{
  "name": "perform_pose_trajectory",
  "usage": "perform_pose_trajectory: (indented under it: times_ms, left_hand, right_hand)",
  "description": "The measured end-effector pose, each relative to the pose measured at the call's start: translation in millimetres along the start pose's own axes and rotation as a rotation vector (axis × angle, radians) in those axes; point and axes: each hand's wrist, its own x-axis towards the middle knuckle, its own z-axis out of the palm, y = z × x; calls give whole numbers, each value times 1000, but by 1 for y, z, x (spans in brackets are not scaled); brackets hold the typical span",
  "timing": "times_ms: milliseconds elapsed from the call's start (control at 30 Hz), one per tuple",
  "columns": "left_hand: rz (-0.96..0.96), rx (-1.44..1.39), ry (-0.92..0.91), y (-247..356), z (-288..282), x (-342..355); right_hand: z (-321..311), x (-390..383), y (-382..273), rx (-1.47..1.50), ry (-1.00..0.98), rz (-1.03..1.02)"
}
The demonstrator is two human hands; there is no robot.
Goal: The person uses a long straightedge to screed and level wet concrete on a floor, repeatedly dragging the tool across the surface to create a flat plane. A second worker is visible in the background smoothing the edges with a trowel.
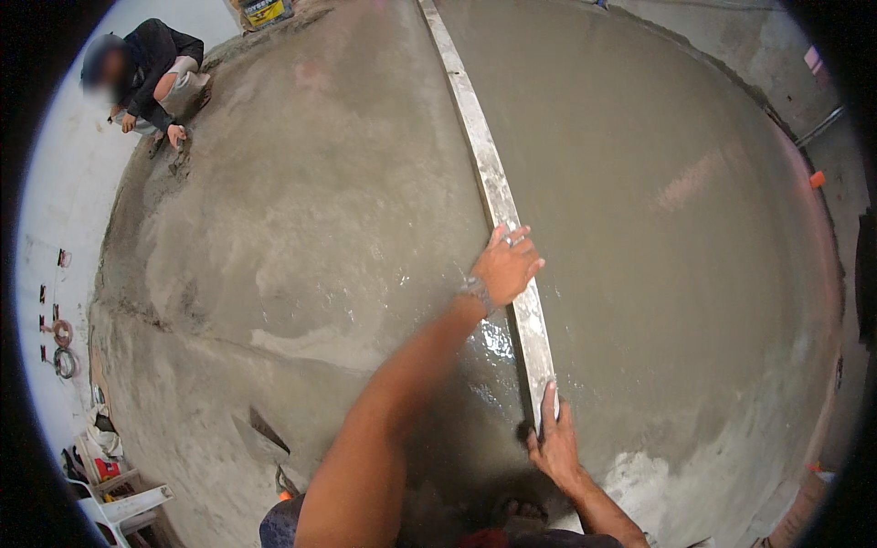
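Note:
A long, pale, mortar-smeared straightedge [477,137] lies across wet grey screed [639,219], running from near me to the far edge. My left hand [507,267], with a ring and a wristband, is wrapped over its middle part. At the near end of the bar my right hand [555,447] grips it, fingers along the top and side. Right of the bar the screed looks smooth; left of it the surface is rougher, with water shining beside the bar. A pointed trowel [263,437] lies on the surface left of my left arm.
At the far left another person [151,78] crouches by the wall, a hand down at the floor. A bag [265,13] stands at the back. A white plastic stool or chair [119,502] with items sits at lower left. Coiled wires [63,349] hang from the left wall.

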Motion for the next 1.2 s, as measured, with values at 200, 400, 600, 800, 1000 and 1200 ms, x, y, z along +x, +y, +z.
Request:
perform_pose_trajectory:
  times_ms: [200, 400, 600, 800, 1000, 1200]
  left_hand:
    - [-4, 39, -10, 0, 4, -5]
    - [-23, 42, -9, -7, 6, -1]
    - [-48, 41, -42, 1, 5, -4]
    - [-56, 69, -19, -4, 8, -3]
    - [-70, 27, -51, 2, 1, -2]
    - [-80, 62, -5, 3, 9, -2]
  right_hand:
    - [0, 5, 3, 21, 8, -74]
    - [2, 12, 0, 39, -79, 27]
    - [2, 7, 7, 30, -48, -39]
    - [7, 16, 14, 6, -16, -105]
    - [0, 11, 11, -18, -49, -68]
    - [6, 12, 19, 17, -31, -101]
